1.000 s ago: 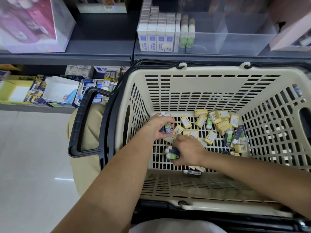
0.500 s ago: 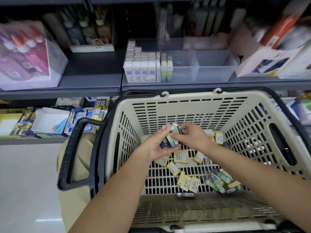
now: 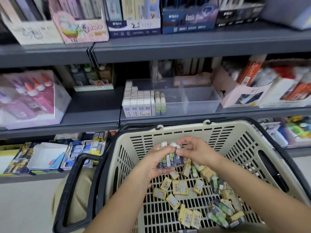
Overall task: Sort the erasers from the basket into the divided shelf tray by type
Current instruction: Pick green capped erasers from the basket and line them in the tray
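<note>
left hand point(image 3: 156, 165): curled round a small bundle of green-sleeve erasers point(image 3: 170, 159), held upright, white ends up
right hand point(image 3: 197, 153): at 3 o'clock of the bundle, fingertips pinching its right-most eraser near the top; probably squaring the stack
bundle position: over the basket point(image 3: 185, 127), near its back wall, well short of the shelf
yellow erasers point(image 3: 180, 187): loose on the basket floor at 6 o'clock of the hands, a dozen or more, scattered flat
loose green erasers point(image 3: 220, 211): heaped at 5 o'clock, mixed with more yellow ones
basket handle point(image 3: 79, 190): black, folded out at 8 o'clock
divided tray point(image 3: 202, 105): clear, on the grey shelf at 12 o'clock of the hands
white erasers point(image 3: 138, 105): packed upright in rows at the tray's 9 o'clock end
shelved green erasers point(image 3: 160, 103): two, upright, touching the white block's right side
done: white type apparently fully shelved, none spotted in the basket; green type barely started
left: this bundle to shelve, then the loose green heap, then all the yellow; no yellow in the tray yet
estimate: under halfway
hard to read: tray dividers (clear plastic plus motion blur); cannot tell whether a wall separates green from white; middle and 3 o'clock sections show no erasers
hidden: exact bundle count, covered by fingers; basket's near edge cut off at 6 o'clock; sleeve print illegible
</note>
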Tool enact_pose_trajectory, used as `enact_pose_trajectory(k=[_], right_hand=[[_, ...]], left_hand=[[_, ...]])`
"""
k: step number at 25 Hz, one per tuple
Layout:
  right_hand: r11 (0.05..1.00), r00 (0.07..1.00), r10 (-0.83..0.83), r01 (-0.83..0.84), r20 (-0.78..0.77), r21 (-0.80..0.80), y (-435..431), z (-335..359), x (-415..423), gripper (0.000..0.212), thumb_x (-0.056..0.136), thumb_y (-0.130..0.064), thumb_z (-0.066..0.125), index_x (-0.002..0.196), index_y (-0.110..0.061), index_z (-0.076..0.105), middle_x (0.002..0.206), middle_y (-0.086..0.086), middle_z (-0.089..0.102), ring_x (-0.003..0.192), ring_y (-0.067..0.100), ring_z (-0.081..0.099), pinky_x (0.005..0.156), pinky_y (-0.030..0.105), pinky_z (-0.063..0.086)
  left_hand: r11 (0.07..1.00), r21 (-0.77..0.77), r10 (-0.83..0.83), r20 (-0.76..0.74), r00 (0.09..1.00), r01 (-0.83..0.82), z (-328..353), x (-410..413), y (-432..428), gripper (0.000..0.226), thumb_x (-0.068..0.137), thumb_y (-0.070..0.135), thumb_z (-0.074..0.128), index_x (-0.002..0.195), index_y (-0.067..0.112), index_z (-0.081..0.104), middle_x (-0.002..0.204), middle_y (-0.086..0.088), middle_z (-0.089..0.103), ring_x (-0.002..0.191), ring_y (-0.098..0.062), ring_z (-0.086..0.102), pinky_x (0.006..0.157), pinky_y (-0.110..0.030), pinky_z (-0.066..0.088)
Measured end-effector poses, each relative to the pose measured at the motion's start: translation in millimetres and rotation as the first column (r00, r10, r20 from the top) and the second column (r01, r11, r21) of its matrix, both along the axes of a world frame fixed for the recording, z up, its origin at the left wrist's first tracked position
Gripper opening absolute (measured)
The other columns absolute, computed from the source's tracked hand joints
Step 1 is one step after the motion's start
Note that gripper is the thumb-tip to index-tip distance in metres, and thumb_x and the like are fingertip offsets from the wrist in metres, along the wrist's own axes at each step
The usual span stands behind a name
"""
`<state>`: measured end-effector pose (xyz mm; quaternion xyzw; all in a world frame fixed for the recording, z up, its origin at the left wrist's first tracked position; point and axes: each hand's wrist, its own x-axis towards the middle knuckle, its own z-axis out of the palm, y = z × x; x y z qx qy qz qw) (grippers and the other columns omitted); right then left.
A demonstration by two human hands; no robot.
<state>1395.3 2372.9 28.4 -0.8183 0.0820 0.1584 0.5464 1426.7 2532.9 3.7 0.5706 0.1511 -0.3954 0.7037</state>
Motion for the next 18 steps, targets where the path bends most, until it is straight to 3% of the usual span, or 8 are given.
enact_pose_trajectory(k=[3, 7, 12, 15, 18], right_hand=[[0.998, 1.0, 0.001, -0.001, 0.001, 0.063, -4, 16, 7, 0.02, 0.084, -0.01, 0.066, 0.101, -0.015, 0.056, 0.068, -0.002, 0.067, 0.051, 0.002, 0.06, 0.049, 0.011, 0.043], [0.996, 0.998, -0.019, 0.014, 0.066, 0.086, -11, 43, 26, 0.009, 0.083, -0.004, 0.065, 0.087, -0.011, 0.059, 0.07, 0.002, 0.067, 0.059, 0.006, 0.065, 0.054, 0.015, 0.05], [0.987, 0.959, -0.132, 0.105, 0.249, 0.118, -23, 85, 79, 0.012, 0.08, -0.005, 0.068, 0.081, -0.015, 0.063, 0.07, 0.003, 0.071, 0.069, 0.016, 0.069, 0.059, 0.02, 0.054], [0.97, 0.898, -0.178, 0.229, 0.402, -0.081, -16, 90, 122, 0.019, 0.079, -0.01, 0.07, 0.074, -0.025, 0.06, 0.072, -0.003, 0.067, 0.076, 0.021, 0.067, 0.073, 0.029, 0.054], [0.915, 0.845, -0.127, 0.302, 0.519, -0.266, -6, 81, 153, 0.016, 0.082, -0.013, 0.065, 0.078, -0.026, 0.058, 0.075, -0.011, 0.063, 0.079, 0.013, 0.061, 0.076, 0.02, 0.046]], left_hand=[[1.0, 0.021, 0.006, 0.058, 0.998, -0.008, 13, 12, 2, 0.014, 0.078, 0.017, 0.07, 0.084, 0.025, 0.06, 0.065, -0.001, 0.069, 0.065, -0.016, 0.065, 0.055, -0.029, 0.053], [0.999, 0.035, -0.002, 0.202, 0.979, -0.005, 35, 26, 4, 0.016, 0.078, 0.013, 0.069, 0.079, 0.027, 0.062, 0.07, 0.001, 0.065, 0.061, -0.015, 0.061, 0.048, -0.026, 0.049], [0.997, 0.0, 0.07, 0.471, 0.879, -0.079, 71, 57, 7, 0.023, 0.057, 0.016, 0.071, 0.066, 0.038, 0.067, 0.065, 0.004, 0.064, 0.061, -0.014, 0.057, 0.056, -0.028, 0.046], [0.976, -0.058, 0.211, 0.473, 0.856, -0.208, 74, 75, 6, 0.025, 0.075, 0.006, 0.067, 0.071, 0.031, 0.063, 0.072, -0.005, 0.059, 0.064, -0.022, 0.054, 0.048, -0.029, 0.049], [0.963, -0.088, 0.265, 0.461, 0.847, -0.254, 64, 80, 5, 0.032, 0.079, 0.004, 0.064, 0.069, 0.034, 0.063, 0.07, -0.005, 0.058, 0.058, -0.02, 0.052, 0.046, -0.028, 0.049]])
